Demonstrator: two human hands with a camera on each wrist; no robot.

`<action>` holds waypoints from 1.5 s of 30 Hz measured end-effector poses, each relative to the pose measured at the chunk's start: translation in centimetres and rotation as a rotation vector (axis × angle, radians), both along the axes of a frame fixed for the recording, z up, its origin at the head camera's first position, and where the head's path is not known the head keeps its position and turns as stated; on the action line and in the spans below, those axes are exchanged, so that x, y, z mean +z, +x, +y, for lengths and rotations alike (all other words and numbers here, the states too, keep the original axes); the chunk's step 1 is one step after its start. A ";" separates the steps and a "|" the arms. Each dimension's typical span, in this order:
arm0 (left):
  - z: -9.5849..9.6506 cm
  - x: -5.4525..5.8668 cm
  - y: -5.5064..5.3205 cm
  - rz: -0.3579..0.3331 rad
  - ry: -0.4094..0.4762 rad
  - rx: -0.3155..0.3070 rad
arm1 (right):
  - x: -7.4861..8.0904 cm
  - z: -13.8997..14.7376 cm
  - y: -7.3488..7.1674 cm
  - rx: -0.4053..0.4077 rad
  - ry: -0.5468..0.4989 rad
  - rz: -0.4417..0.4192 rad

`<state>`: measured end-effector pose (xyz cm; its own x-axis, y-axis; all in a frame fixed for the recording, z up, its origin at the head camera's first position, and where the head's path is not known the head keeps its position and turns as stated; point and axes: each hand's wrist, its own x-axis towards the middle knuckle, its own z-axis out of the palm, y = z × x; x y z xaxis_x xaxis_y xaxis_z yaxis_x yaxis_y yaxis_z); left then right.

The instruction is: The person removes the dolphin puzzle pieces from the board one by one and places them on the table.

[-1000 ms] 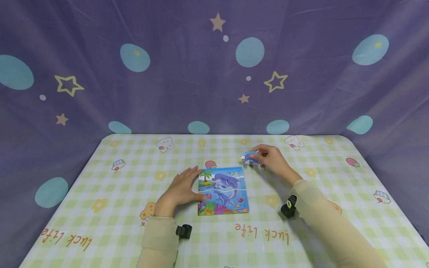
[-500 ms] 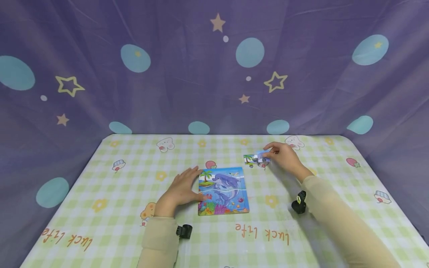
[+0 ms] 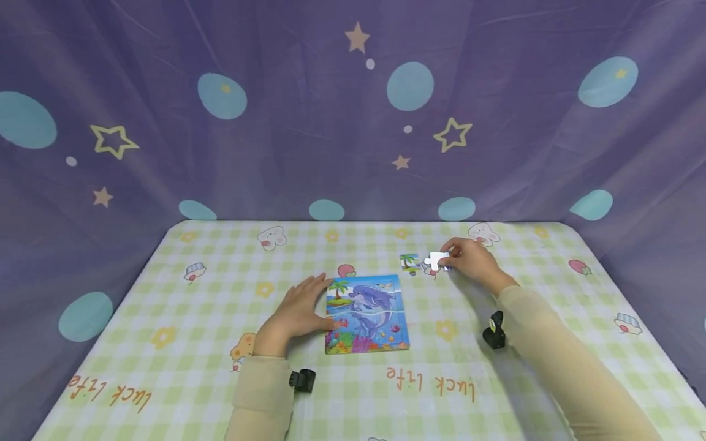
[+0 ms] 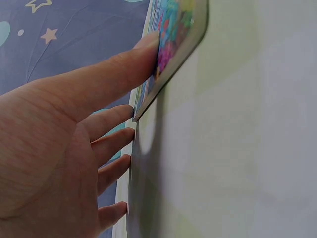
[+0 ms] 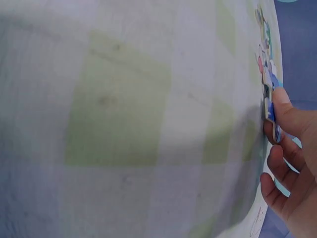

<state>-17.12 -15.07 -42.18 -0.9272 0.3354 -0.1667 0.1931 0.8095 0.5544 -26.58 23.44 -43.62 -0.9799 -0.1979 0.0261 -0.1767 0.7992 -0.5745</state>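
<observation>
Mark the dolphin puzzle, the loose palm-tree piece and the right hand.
Dolphin puzzle (image 3: 368, 315): head view, middle of its picture.
Palm-tree piece (image 3: 409, 261): head view, printed face.
Right hand (image 3: 473, 260): head view, back of the hand.

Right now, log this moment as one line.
left hand: touching dolphin puzzle | right hand: pinching puzzle piece | palm-tree piece: lying on tablecloth

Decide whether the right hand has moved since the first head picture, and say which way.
Yes; the right hand has moved rightward, farther from the dolphin puzzle.

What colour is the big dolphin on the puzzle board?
The big dolphin on the puzzle board is bluish purple, seen best in the head view.
</observation>
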 end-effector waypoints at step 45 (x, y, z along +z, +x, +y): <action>-0.1 0.1 0.1 0.002 0.004 0.000 | 0.5 -6.3 4.4 -0.001 -0.314 -0.039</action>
<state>-17.04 -15.15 -42.06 -0.9275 0.3361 -0.1638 0.1941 0.8073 0.5572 -22.13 17.18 -43.14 -0.9815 -0.1855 0.0480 -0.1491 0.5818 -0.7995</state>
